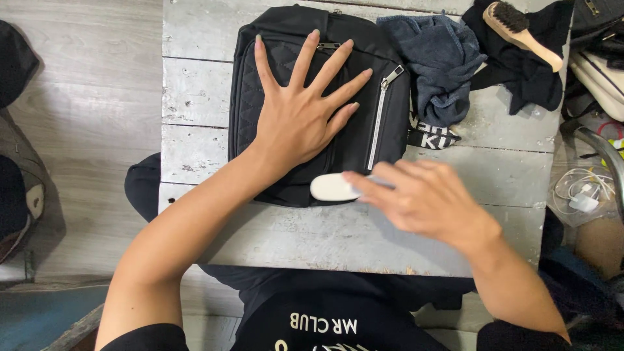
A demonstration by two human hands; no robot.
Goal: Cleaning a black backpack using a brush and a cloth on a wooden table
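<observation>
On a worn white table [195, 130], the left hand [299, 110] lies flat and open on a black bag [383, 123]; the right hand [422, 198] grips a white brush [331, 187] at the bag's near edge.

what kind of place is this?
Likely a small bag or shoe cleaning workspace: a worn whitewashed plank table, a wooden brush on dark cloths, and a black bag under the hands.

A crumpled dark blue cloth [439, 62] is laid on the weathered white wooden table [195, 91]; beside it a black cloth [526, 68] is spread, with a wooden-handled brush [523, 27] resting on it; tangled white cables [582, 192] are seen off the table's right edge.
</observation>
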